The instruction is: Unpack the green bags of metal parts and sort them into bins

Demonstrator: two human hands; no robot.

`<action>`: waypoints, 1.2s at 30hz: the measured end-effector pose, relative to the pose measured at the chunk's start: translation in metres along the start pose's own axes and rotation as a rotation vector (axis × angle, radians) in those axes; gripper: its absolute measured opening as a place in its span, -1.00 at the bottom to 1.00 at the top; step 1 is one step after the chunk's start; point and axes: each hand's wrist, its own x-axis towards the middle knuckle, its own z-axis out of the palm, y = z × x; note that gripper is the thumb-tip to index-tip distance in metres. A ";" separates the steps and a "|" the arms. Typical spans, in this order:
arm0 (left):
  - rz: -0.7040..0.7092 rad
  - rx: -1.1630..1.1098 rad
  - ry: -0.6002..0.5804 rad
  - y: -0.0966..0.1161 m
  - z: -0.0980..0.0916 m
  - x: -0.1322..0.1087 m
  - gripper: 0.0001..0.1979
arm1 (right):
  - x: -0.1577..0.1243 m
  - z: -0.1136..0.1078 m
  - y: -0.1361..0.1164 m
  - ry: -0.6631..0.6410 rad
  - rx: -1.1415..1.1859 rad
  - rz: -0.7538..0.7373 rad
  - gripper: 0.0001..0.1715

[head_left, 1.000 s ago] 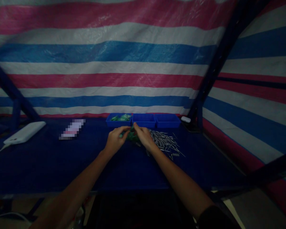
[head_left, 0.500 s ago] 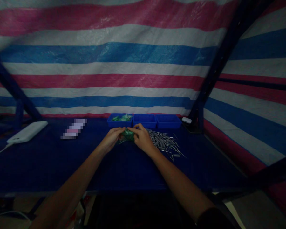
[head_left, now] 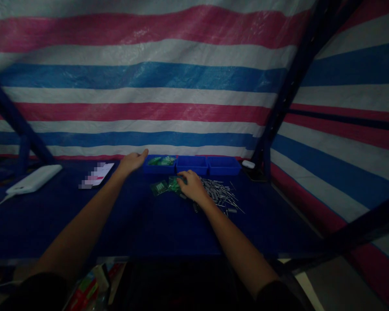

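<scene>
We judge the step in hand to be the handling of small green packets. One flat green packet point(head_left: 158, 187) lies on the blue tabletop point(head_left: 168, 231) in front of the left bin point(head_left: 159, 170), and a crumpled green bundle point(head_left: 173, 184) sits just beside it, at the fingers of the right hand point(head_left: 192, 185). Those fingers are bent with a narrow gap at the thumb; we cannot tell whether they pinch the bundle. The left hand point(head_left: 133, 163) is at the left wall of that bin, fingers close together; no object shows in it, and we cannot tell its grip or any contact with the wall. More green packets point(head_left: 162, 161) lie in the bin.

In our judgement the next move calls for a light fingertip pinch on thin, slippery film.

Edges: bin rims bound the reach ahead; the pile of metal rods and grey cylinders point(head_left: 218, 193) crowds the right hand, loose rod ends pointing outward. Room: bare tabletop runs from both wrists to the front edge, and leftward to the phone point(head_left: 99, 175)
</scene>
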 end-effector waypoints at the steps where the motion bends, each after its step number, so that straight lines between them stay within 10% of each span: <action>1: 0.075 0.161 0.029 -0.001 0.002 -0.002 -0.59 | 0.001 -0.002 0.002 -0.012 -0.037 0.020 -0.70; 5: 0.335 0.514 -0.063 -0.005 0.022 -0.008 -0.56 | 0.000 -0.007 0.008 -0.042 -0.133 0.041 -0.68; 9: 0.186 0.620 -0.146 -0.010 0.042 -0.012 -0.48 | -0.005 -0.005 0.009 -0.153 -0.207 -0.091 -0.54; 12: 0.230 0.606 0.011 -0.007 0.051 -0.026 -0.48 | -0.005 -0.003 0.008 -0.223 -0.267 -0.127 -0.55; 15: 0.386 0.531 0.153 0.000 0.061 -0.049 -0.57 | -0.001 -0.005 0.007 -0.144 -0.303 -0.079 -0.76; 18: 0.446 0.478 -0.011 0.007 0.072 -0.068 -0.67 | 0.004 -0.012 0.011 0.056 -0.263 -0.020 -0.74; 24: 0.340 0.421 -0.156 0.006 0.093 -0.078 -0.67 | 0.007 -0.025 0.022 0.396 -0.203 0.051 -0.73; 36: -0.096 -0.329 -0.243 0.011 0.104 -0.064 -0.78 | 0.008 -0.026 0.024 0.199 -0.039 -0.043 -0.78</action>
